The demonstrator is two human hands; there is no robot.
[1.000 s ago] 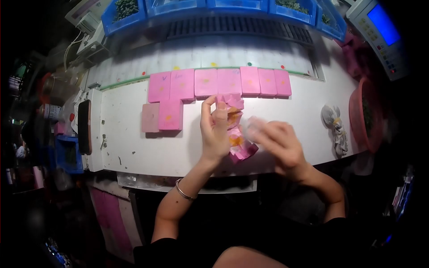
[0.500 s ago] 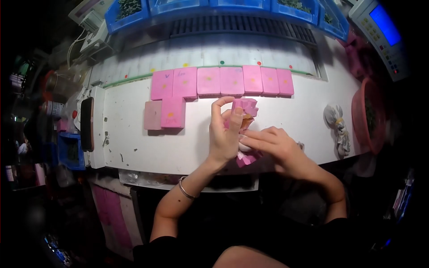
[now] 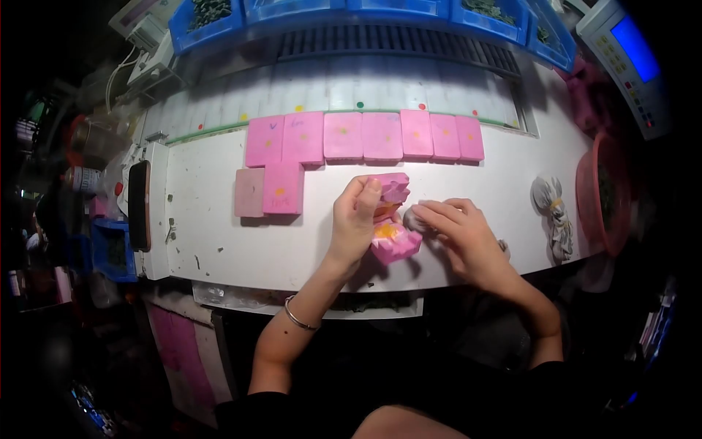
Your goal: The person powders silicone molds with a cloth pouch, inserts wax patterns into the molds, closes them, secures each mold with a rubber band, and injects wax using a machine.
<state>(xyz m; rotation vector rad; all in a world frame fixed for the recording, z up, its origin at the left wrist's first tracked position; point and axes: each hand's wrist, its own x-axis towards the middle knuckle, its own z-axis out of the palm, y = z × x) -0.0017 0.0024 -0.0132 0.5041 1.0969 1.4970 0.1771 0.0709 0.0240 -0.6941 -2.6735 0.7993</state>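
My left hand (image 3: 357,216) is closed on a pink rubber mould (image 3: 395,249), which gapes open in two jagged-edged halves. Orange-yellow patches show on its inner faces. In my right hand (image 3: 464,238), just to the right of the mould, is a greyish cloth bundle (image 3: 413,218). Its rounded end pokes out past my fingertips, apart from the mould, while my palm hides most of it. Behind my hands, several pink mould blocks (image 3: 342,137) with yellow marks stand in a row. A pink block (image 3: 283,189) and a paler block (image 3: 250,194) sit in front of the row's left end.
A tied cloth bundle (image 3: 559,219) lies on the white table (image 3: 212,212) at right, beside a red basin (image 3: 585,194). Blue bins (image 3: 292,9) line the back. A phone (image 3: 140,205) rests at left, and a device with a blue screen (image 3: 635,50) stands at upper right.
My right hand has drawn back to the right, out of the mould, with the cloth bundle. My left hand has tilted the mould, so more of its orange-yellow inside shows.
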